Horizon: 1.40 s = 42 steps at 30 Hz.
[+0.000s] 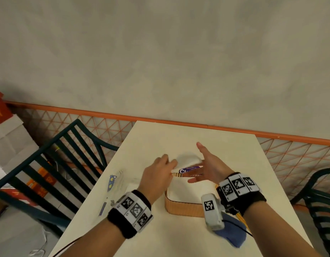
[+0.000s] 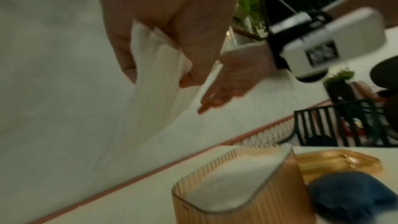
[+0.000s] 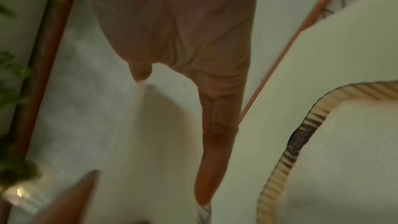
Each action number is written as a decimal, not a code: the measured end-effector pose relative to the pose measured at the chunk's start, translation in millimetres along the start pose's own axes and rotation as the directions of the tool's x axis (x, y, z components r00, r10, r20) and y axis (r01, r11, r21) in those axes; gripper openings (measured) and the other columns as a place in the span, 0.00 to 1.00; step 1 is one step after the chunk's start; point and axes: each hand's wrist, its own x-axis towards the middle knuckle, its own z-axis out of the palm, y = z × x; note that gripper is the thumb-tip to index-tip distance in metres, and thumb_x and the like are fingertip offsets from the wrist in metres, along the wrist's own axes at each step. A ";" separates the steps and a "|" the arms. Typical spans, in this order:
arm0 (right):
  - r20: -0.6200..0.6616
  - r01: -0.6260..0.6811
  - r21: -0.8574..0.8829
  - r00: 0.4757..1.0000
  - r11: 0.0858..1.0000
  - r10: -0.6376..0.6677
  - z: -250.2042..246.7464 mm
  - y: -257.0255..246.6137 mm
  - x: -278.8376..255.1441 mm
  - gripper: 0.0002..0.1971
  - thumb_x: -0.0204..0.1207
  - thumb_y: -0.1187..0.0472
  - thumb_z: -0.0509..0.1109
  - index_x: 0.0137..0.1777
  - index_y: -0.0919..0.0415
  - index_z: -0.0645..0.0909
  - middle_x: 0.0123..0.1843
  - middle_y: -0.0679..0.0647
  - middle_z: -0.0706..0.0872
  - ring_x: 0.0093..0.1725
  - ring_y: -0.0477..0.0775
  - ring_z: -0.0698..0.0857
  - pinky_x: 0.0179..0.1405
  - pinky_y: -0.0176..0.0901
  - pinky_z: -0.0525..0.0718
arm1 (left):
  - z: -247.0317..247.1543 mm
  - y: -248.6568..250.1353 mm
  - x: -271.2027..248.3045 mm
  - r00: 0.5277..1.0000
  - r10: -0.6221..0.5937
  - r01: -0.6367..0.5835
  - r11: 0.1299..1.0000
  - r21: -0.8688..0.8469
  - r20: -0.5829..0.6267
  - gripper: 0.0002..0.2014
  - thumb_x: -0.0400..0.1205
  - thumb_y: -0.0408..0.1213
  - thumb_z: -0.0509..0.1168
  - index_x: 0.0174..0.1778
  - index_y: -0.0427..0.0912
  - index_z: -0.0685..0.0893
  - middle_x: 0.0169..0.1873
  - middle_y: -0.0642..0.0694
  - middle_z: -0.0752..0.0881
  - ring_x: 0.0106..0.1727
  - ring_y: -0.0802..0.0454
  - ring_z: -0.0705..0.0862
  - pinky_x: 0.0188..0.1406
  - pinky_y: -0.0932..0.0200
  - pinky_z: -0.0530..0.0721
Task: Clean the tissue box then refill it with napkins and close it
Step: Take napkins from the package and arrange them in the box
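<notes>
A dark green slatted chair (image 1: 55,164) is standing at the far left, beside the cream worktop (image 1: 179,238). On the worktop's left part a clear plastic wrapper (image 1: 115,181) with a blue cartoon print is lying flat.

Just right of it, the left hand (image 1: 158,173) is reaching forward above the worktop; in the left wrist view its fingers (image 2: 191,43) are curling round a folded bunch of white napkins (image 2: 155,77), pinching them against the thumb. The napkins are hanging above and beyond the far end of the tissue box (image 1: 182,204).

The tissue box, amber and ribbed, is sitting open in the middle of the worktop between the 2 forearms, with a white stack already lying inside it. A purple-printed packet (image 1: 186,170) is showing just past the box's far rim.

The right hand (image 1: 206,167) is hovering above the far end of the box, fingers straight and spread, holding nothing. To the right of the box the amber lid (image 2: 338,163) is lying on the worktop, and a blue cloth (image 1: 232,232) is resting near the right wrist.
</notes>
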 end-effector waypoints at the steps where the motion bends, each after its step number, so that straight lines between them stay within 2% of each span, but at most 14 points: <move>1: -0.010 0.008 0.024 1.000 1.000 -0.008 0.6 -3.0 -2.2 0.29 0.78 0.48 0.65 0.75 0.54 0.60 0.67 0.66 0.77 0.52 0.70 0.87 0.41 0.60 0.90 | 8.8 2.9 -1.7 0.998 0.059 -0.060 0.998 -0.014 -0.007 0.16 0.67 0.34 0.74 0.48 0.48 0.81 0.42 0.50 0.80 0.40 0.53 0.83 0.22 0.65 0.78; 4: -0.076 0.065 -0.022 0.995 0.998 -0.066 -7.6 -3.3 -3.8 0.37 0.77 0.73 0.65 0.81 0.57 0.51 0.68 0.64 0.70 0.47 0.63 0.82 0.29 0.52 0.90 | 34.4 5.3 -6.0 0.992 0.114 -0.125 0.964 -0.235 -0.061 0.13 0.67 0.44 0.72 0.46 0.48 0.81 0.46 0.51 0.80 0.47 0.54 0.80 0.38 0.67 0.83; 6: -0.092 0.108 -0.116 0.989 0.987 -0.119 -16.4 -2.6 -7.6 0.35 0.77 0.76 0.62 0.81 0.57 0.52 0.63 0.62 0.75 0.45 0.59 0.82 0.27 0.48 0.88 | 44.6 2.2 -10.8 0.996 -0.074 0.033 0.810 -0.585 -0.047 0.15 0.75 0.53 0.63 0.54 0.51 0.79 0.58 0.53 0.76 0.61 0.56 0.73 0.57 0.69 0.74; 9: -0.074 0.202 -0.224 0.972 0.953 -0.223 -26.5 -4.2 -13.0 0.31 0.77 0.73 0.62 0.78 0.53 0.60 0.55 0.56 0.83 0.48 0.56 0.84 0.46 0.54 0.87 | 47.3 0.9 -9.6 0.851 -0.456 0.361 0.152 -0.920 0.259 0.16 0.83 0.49 0.60 0.66 0.54 0.69 0.65 0.51 0.73 0.67 0.53 0.71 0.64 0.62 0.72; 11: -0.034 0.267 -0.270 0.958 0.925 -0.286 -28.9 -6.2 -16.9 0.26 0.78 0.72 0.63 0.73 0.52 0.67 0.54 0.53 0.85 0.51 0.54 0.85 0.50 0.51 0.85 | 50.8 -1.1 -0.4 0.747 -0.416 0.466 -0.228 -0.855 0.518 0.20 0.83 0.47 0.61 0.70 0.54 0.64 0.63 0.48 0.74 0.63 0.49 0.74 0.64 0.52 0.76; 14: -0.028 0.341 -0.315 0.929 0.886 -0.368 -32.5 -2.1 -19.2 0.21 0.78 0.71 0.64 0.67 0.53 0.73 0.57 0.53 0.87 0.55 0.55 0.85 0.55 0.49 0.82 | 51.2 -1.5 16.4 0.734 -0.315 0.464 -0.414 -0.783 0.602 0.20 0.80 0.34 0.59 0.68 0.52 0.67 0.58 0.42 0.79 0.51 0.47 0.80 0.44 0.53 0.80; 16: -0.076 0.343 -0.319 0.920 0.884 -0.384 -38.2 12.3 -16.1 0.18 0.77 0.72 0.64 0.64 0.55 0.76 0.57 0.53 0.87 0.56 0.55 0.84 0.58 0.48 0.81 | 57.6 -0.8 23.4 0.752 -0.384 0.459 -0.280 -0.843 0.536 0.21 0.81 0.27 0.55 0.70 0.47 0.68 0.60 0.41 0.81 0.54 0.47 0.81 0.51 0.51 0.82; 18: -0.139 0.298 -0.326 0.924 0.897 -0.357 -44.9 38.3 -8.8 0.17 0.76 0.74 0.64 0.57 0.53 0.79 0.55 0.54 0.87 0.57 0.58 0.84 0.57 0.50 0.82 | 65.9 1.3 21.9 0.778 -0.448 0.491 -0.006 -0.871 0.441 0.22 0.82 0.27 0.56 0.72 0.46 0.68 0.59 0.42 0.82 0.58 0.48 0.81 0.64 0.50 0.80; 22: -0.223 0.142 -0.464 0.937 0.875 -0.270 -49.3 86.6 9.1 0.11 0.74 0.74 0.63 0.49 0.57 0.79 0.47 0.58 0.86 0.52 0.64 0.83 0.53 0.54 0.83 | 80.0 11.0 2.2 0.827 -0.407 0.539 0.374 -0.755 0.388 0.24 0.83 0.25 0.51 0.74 0.48 0.65 0.40 0.47 0.77 0.37 0.56 0.76 0.34 0.76 0.75; 25: -0.276 0.123 -0.475 0.919 0.871 -0.280 -48.1 89.2 16.5 0.09 0.76 0.72 0.63 0.51 0.59 0.78 0.49 0.58 0.85 0.51 0.61 0.82 0.54 0.55 0.81 | 79.0 14.3 -0.2 0.848 -0.424 0.502 0.453 -0.737 0.317 0.21 0.85 0.26 0.50 0.75 0.44 0.66 0.49 0.46 0.82 0.42 0.58 0.79 0.30 0.84 0.74; 29: -0.371 0.018 -0.507 0.898 0.862 -0.236 -53.0 75.1 27.7 0.12 0.77 0.68 0.64 0.60 0.65 0.75 0.55 0.63 0.84 0.55 0.63 0.82 0.54 0.52 0.80 | 77.5 12.2 14.6 0.823 -0.498 0.534 0.515 -0.671 0.273 0.25 0.85 0.26 0.50 0.79 0.42 0.60 0.48 0.38 0.83 0.38 0.51 0.79 0.37 0.67 0.75; 34: -0.423 -0.205 -0.626 0.900 0.753 -0.106 -48.2 87.3 32.5 0.21 0.78 0.69 0.60 0.71 0.64 0.68 0.63 0.65 0.82 0.62 0.64 0.81 0.54 0.45 0.78 | 87.7 8.5 17.3 0.719 -0.531 0.695 0.574 -0.434 0.449 0.34 0.82 0.23 0.50 0.83 0.47 0.46 0.70 0.37 0.76 0.64 0.43 0.81 0.56 0.57 0.80; 39: -0.397 -0.162 -0.729 0.891 0.665 -0.218 -41.8 98.9 29.4 0.24 0.79 0.71 0.60 0.75 0.60 0.64 0.65 0.64 0.80 0.62 0.61 0.81 0.58 0.45 0.80 | 98.4 11.8 14.7 0.830 -0.417 0.535 0.782 -0.319 0.369 0.34 0.82 0.22 0.53 0.83 0.47 0.50 0.73 0.42 0.69 0.71 0.47 0.74 0.64 0.58 0.78; 42: -0.278 -0.087 -0.897 0.874 0.434 -0.398 -41.1 101.1 25.0 0.27 0.79 0.68 0.63 0.78 0.57 0.63 0.75 0.59 0.69 0.72 0.59 0.71 0.69 0.44 0.75 | 105.3 16.4 5.2 0.934 -0.310 0.329 0.940 -0.091 0.176 0.32 0.73 0.29 0.71 0.74 0.48 0.72 0.71 0.42 0.73 0.63 0.47 0.79 0.48 0.61 0.85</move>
